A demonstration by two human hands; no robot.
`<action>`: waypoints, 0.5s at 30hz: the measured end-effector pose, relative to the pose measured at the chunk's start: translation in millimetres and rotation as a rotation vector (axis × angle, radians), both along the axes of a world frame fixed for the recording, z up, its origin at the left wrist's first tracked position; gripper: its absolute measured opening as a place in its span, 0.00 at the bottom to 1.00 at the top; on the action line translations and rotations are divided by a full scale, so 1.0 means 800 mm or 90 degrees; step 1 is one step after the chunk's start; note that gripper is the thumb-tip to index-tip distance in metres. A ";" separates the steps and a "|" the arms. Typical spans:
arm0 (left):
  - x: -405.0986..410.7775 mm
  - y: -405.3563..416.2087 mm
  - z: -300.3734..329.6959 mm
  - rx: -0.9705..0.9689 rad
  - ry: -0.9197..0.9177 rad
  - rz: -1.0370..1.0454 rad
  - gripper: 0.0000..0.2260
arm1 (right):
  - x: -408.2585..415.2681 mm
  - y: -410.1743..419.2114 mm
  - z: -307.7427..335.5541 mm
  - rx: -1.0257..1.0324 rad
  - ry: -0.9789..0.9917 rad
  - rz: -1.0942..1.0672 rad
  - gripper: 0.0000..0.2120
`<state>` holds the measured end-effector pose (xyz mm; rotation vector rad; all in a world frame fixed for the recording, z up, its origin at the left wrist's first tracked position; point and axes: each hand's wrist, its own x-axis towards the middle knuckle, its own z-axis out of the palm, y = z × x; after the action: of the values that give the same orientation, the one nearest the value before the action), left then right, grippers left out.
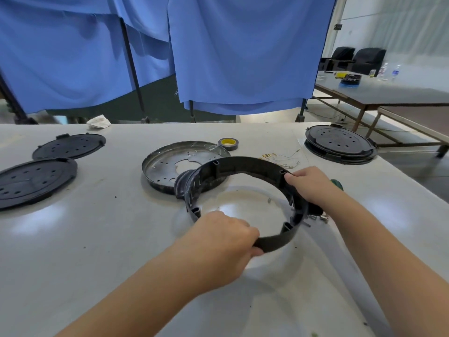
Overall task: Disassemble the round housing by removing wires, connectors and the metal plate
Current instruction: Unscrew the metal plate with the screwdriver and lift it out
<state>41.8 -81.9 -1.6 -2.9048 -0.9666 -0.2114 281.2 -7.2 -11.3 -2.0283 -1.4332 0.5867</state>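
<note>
Near the middle of the pale grey table [97, 239], toward its near edge: one black round plastic housing ring [243, 166], open through the centre, tilted with its far side raised. Left hand [223, 237] curled round the ring's near rim, thumb under the wall. Right hand [308, 183] gripping the ring's right rim, fingers folded over the top edge.

Just behind the ring, partly overlapped by it: one round shallow metal plate [170, 159] with punched holes and a central cut-out, lying flat.

Beyond the plate, toward the far edge: one roll of dark tape with a yellow core [228, 143].

Right of the tape: loose thin wires with small brass connectors [279, 158], lying on the table.

Left edge: two black perforated round lids [36, 181], flat, one behind the other.

Far right corner: one further black round housing [340, 144], whole, lid on.

Far edge, left: one crumpled white cloth [98, 122].

Behind the table: blue fabric curtains [243, 57] on dark stands.
</note>
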 end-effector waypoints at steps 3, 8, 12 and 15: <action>-0.006 0.004 -0.003 0.043 -0.023 0.012 0.10 | 0.001 -0.002 0.001 0.047 0.013 0.000 0.21; -0.024 0.014 -0.014 0.073 -0.092 -0.023 0.09 | -0.009 -0.002 0.014 0.112 0.123 -0.034 0.26; -0.047 0.024 -0.023 0.004 -0.187 0.046 0.10 | -0.015 -0.006 0.014 0.109 0.314 -0.037 0.17; -0.061 0.030 -0.023 -0.004 -0.250 0.095 0.11 | -0.019 -0.009 -0.001 0.092 0.193 0.031 0.07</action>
<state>-7.2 -58.0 -19.8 -2.8347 -1.2292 -0.7902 266.2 -14.0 -12.1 -1.7127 -1.3048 0.7532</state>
